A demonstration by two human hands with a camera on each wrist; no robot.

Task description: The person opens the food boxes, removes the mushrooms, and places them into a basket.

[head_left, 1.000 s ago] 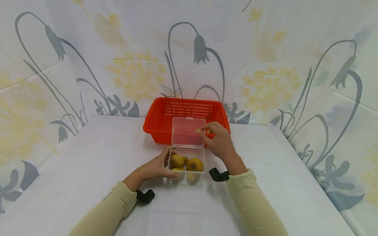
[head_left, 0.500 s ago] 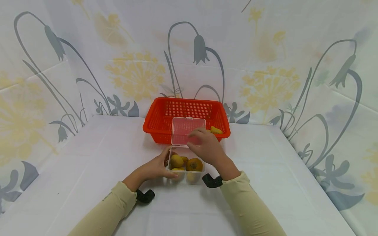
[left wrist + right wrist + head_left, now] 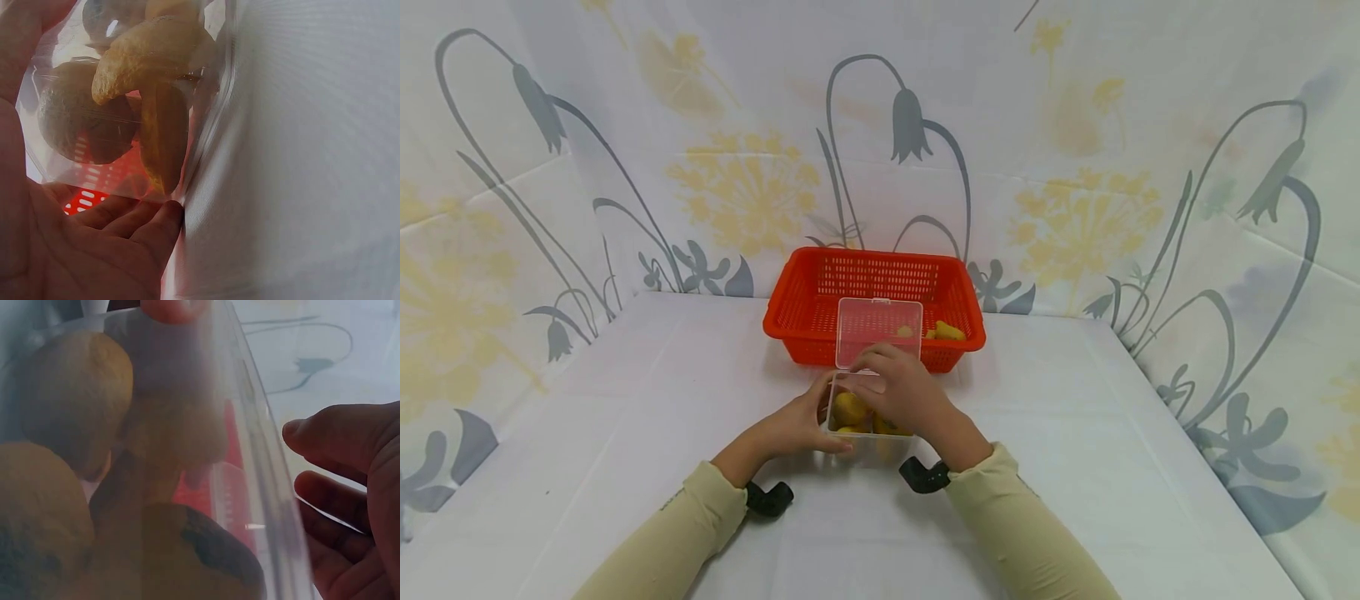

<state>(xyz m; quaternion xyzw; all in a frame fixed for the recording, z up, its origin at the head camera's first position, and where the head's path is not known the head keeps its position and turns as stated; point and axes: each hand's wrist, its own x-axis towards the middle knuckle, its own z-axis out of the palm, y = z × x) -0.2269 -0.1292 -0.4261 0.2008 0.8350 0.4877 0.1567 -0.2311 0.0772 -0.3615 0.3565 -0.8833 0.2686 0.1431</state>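
Observation:
A small clear plastic box (image 3: 891, 437) stands on the white cloth with several yellow fruit-shaped pieces (image 3: 850, 408) inside. My left hand (image 3: 786, 427) grips its left side, thumb at the near side and fingers round the far corner. The hinged clear lid (image 3: 880, 312) is raised, leaning back toward the red basket. Over the right part of the box hovers my right hand (image 3: 904, 393), hiding some of the contents. In the right wrist view, nothing shows between its thumb (image 3: 325, 428) and fingers. One piece (image 3: 165, 137) near the box bottom looks long and curved.
Directly behind the box sits a red perforated plastic basket (image 3: 808, 350), with the lid overlapping its front wall. A few yellow pieces (image 3: 950, 332) lie at its right end. Flower-printed cloth (image 3: 880, 200) rises behind it.
My right hand has moved from the basket's front right, leftward and toward me, over the box. The yellow pieces in the basket are uncovered now. My left hand and the box have stayed put.

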